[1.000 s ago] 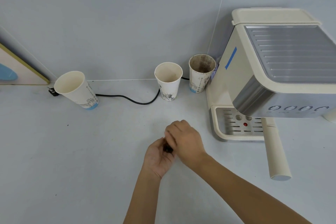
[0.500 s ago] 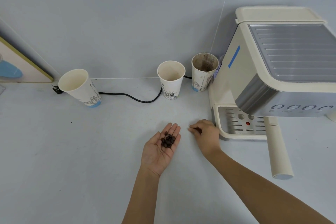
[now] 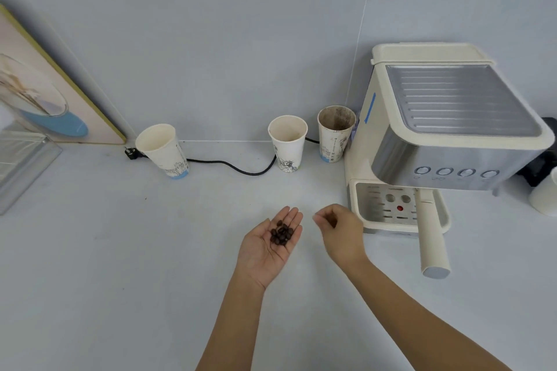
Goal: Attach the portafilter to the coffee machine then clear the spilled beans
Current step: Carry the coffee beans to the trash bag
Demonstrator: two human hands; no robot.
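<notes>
My left hand [image 3: 261, 254] lies palm up over the white counter and cradles a small heap of dark coffee beans [image 3: 281, 234]. My right hand [image 3: 343, 235] hovers just to its right, fingers curled and pinched together, with a dark speck like a bean between the fingertips. The cream and steel coffee machine [image 3: 452, 117] stands at the right. The portafilter [image 3: 432, 238] sits under its front, its long cream handle pointing toward me over the drip tray [image 3: 382, 208]. I see no loose beans on the counter.
Three paper cups stand along the wall: one at the left [image 3: 162, 150], one in the middle [image 3: 287, 144], and a stained one [image 3: 336, 132] beside the machine. A black cable [image 3: 241, 167] runs behind them. A framed picture [image 3: 45, 93] leans at the left; a white cup [image 3: 545, 199] sits at the far right.
My hands were together a second ago; the right one then went to the counter near the drip tray and has now lifted, pinched. The left palm opened, showing the beans.
</notes>
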